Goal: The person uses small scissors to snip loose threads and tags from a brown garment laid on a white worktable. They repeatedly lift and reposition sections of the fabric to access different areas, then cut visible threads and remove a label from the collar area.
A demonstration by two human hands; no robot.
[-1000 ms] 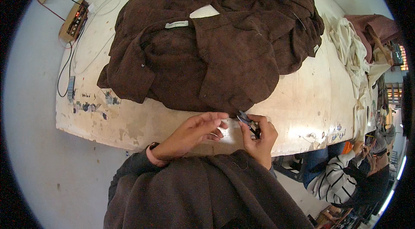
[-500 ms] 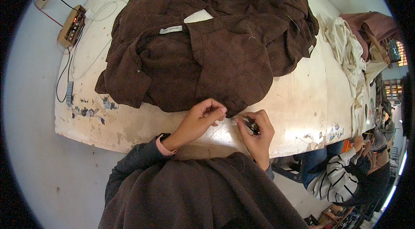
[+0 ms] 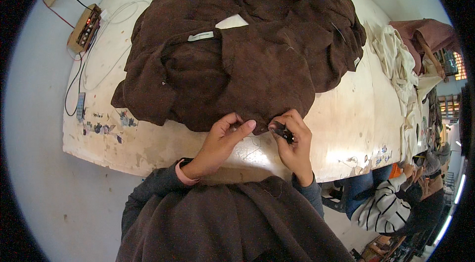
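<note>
A large heap of dark brown cloth garment [image 3: 267,64] lies on the table, with a small white label [image 3: 201,36] and a white patch [image 3: 231,21] on top. At its near edge my left hand [image 3: 217,143] is closed on the brown cloth, thumb to the front and the other fingertips partly hidden. Close by on the right, my right hand [image 3: 297,146] is closed round small black thread snips [image 3: 283,132], mostly covered by its fingers. Its fingertips are at the garment's lower corner. Loose thread [image 3: 255,143] shows on the table between the hands.
The pale worn table [image 3: 143,148] runs under everything. At its left stand a wooden box with lights [image 3: 83,29], cables and a small keypad-like remote [image 3: 80,104]. Cream cloth [image 3: 396,59] hangs over the right side. A person in a striped sleeve [image 3: 386,202] sits at right.
My right hand has moved up to the garment's near edge. My left hand has shifted slightly left. The near corner of the cloth now lies between both hands.
</note>
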